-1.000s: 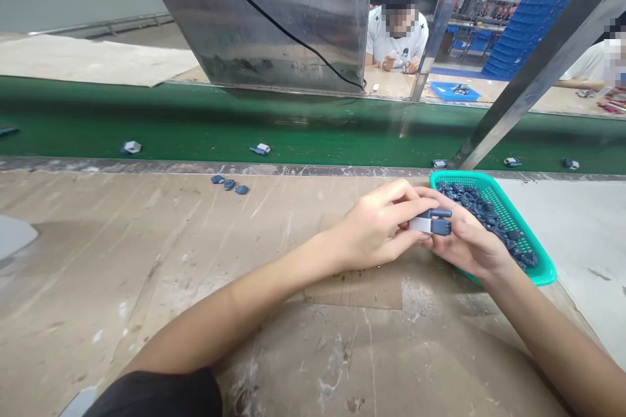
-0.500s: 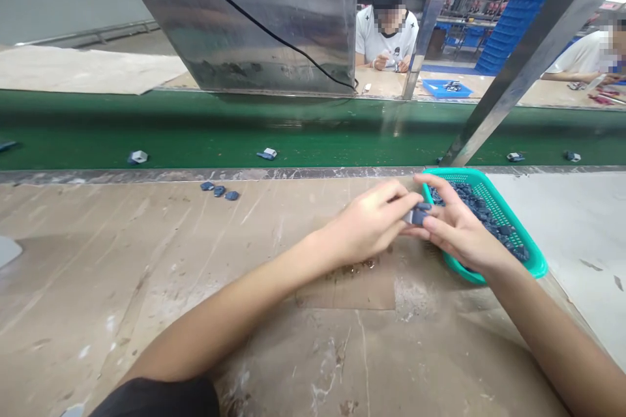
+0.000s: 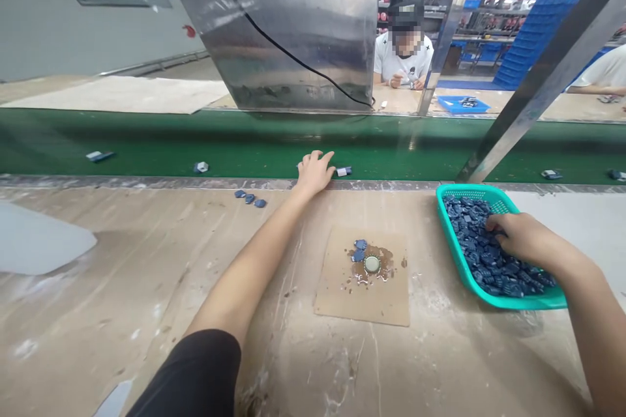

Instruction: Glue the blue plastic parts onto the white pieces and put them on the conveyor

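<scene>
My left hand (image 3: 315,172) reaches over the near edge of the green conveyor belt (image 3: 264,137), its fingers spread and apart. Just right of its fingertips lies a small white and blue part (image 3: 343,171) on the belt. Inside the turquoise basket (image 3: 452,260), my right hand (image 3: 525,241) dips among many small dark blue pieces (image 3: 482,254). Its fingers are bent inward against the pile, and whatever lies between them is hidden. On a cardboard square (image 3: 337,303) between my arms sit two blue pieces (image 3: 359,251) and a round bottle-cap-like disc (image 3: 372,264) in a brown wet patch.
Several more white and blue parts (image 3: 201,167) lie along the belt. Three blue pieces (image 3: 250,199) rest near the table's back edge. A slanted metal post (image 3: 533,78) rises behind the basket. Across the belt a co-worker (image 3: 405,58) sits beside a blue tray (image 3: 462,104).
My hands were together holding a small white and blue part; now they are apart. The left has gone out to the belt, the right into the basket. The view has shifted.
</scene>
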{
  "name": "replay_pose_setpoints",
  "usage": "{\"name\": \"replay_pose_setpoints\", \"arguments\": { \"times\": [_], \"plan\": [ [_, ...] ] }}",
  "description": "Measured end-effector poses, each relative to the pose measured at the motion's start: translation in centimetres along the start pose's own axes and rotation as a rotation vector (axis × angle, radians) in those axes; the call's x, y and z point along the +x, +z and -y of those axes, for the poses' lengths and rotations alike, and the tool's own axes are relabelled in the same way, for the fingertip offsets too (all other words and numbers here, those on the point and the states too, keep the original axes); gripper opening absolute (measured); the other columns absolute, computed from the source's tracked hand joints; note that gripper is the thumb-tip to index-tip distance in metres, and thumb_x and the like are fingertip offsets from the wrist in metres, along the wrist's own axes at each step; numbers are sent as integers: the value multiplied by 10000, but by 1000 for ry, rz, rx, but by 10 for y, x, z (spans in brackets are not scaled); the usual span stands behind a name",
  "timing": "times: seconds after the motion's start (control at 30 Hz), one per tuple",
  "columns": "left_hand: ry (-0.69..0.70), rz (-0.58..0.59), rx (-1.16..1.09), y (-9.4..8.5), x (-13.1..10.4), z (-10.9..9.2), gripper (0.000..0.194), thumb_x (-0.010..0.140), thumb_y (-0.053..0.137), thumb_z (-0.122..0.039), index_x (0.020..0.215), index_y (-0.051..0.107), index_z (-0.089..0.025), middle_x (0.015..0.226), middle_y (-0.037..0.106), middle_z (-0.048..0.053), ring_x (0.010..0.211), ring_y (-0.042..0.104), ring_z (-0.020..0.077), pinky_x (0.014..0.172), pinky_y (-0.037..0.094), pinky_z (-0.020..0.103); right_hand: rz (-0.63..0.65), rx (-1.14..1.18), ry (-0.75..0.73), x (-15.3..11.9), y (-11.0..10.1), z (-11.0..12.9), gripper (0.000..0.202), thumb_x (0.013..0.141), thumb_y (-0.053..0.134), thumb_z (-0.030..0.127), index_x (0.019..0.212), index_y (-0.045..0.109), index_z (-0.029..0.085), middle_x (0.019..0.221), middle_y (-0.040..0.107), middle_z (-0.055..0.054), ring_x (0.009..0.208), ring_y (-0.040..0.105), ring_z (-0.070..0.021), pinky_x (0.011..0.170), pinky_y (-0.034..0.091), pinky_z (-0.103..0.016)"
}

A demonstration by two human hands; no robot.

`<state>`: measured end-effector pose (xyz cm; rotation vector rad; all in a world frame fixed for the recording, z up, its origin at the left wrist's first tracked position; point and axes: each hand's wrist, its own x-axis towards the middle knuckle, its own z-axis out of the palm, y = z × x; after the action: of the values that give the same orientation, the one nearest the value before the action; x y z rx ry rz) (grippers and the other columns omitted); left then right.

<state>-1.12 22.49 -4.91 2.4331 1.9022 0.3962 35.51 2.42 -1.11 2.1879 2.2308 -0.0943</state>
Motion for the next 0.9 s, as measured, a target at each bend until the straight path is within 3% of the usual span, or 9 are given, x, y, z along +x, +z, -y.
{"name": "replay_pose_setpoints", "arguments": {
  "times": [0.07, 0.2, 0.27, 0.43, 0.6, 0.7, 0.77, 0.9],
  "plan": [
    [-58, 44, 9, -1, 1, 12, 443, 835, 401, -260, 1270, 468, -211, 1293, 414, 143, 1153, 386, 334, 934, 344, 482, -17, 67, -46, -4, -2, 0, 324, 656, 419, -20, 764, 641, 190, 760, 667, -120, 718, 639, -269, 603, 480, -338],
    [-9, 76, -10, -2, 5, 28, 306, 802, 434, -189, 1061, 597, -172, 1153, 502, 113, 1100, 445, 250, 983, 325, 369, -16, 124, -82, -7, -12, 5, 334, 664, 413, -16, 754, 650, 202, 637, 630, -70, 574, 604, -208, 511, 449, -287],
    [-12, 36, -28, -1, 4, 29, 304, 789, 458, -183, 1067, 578, -161, 1135, 484, 117, 1075, 466, 241, 969, 339, 339, 27, 150, -39, -7, -19, 9, 318, 669, 425, -13, 731, 658, 194, 604, 625, -53, 548, 593, -195, 500, 446, -276],
    [-125, -155, -154, 2, -5, 31, 372, 753, 500, -153, 1124, 481, -169, 1137, 438, 124, 959, 525, 234, 849, 419, 322, 154, 351, 103, -10, -33, 4, 266, 706, 467, 31, 735, 673, 198, 730, 685, -45, 699, 653, -203, 634, 511, -269],
    [-211, -231, -284, 2, -4, 39, 183, 747, 547, -201, 925, 533, -166, 977, 547, 82, 936, 527, 214, 868, 409, 318, 192, 499, 97, -15, -33, -6, 282, 710, 463, 42, 811, 684, 185, 826, 691, -61, 753, 662, -190, 618, 525, -214],
    [-291, -297, -532, -6, -1, 34, 135, 725, 610, -254, 781, 532, -159, 823, 589, 39, 808, 555, 165, 822, 434, 288, 180, 535, 135, -13, -35, -5, 223, 713, 488, 70, 777, 674, 178, 778, 684, -68, 728, 656, -192, 617, 523, -234],
    [-359, -294, -827, -14, -1, 24, 142, 750, 598, -261, 735, 510, -151, 754, 592, 26, 703, 562, 126, 726, 461, 253, 124, 610, 204, -11, -37, -4, 129, 686, 571, 116, 762, 656, 175, 763, 679, -74, 726, 654, -208, 641, 526, -264],
    [-344, -64, -1391, -35, -9, -6, 43, 837, 499, -184, 848, 526, -153, 691, 612, 15, 546, 549, 68, 569, 453, 184, -102, 923, 252, -10, -39, 8, 278, 572, 745, 283, 787, 596, 188, 743, 669, -66, 698, 656, -245, 650, 538, -325]
  ]
}}
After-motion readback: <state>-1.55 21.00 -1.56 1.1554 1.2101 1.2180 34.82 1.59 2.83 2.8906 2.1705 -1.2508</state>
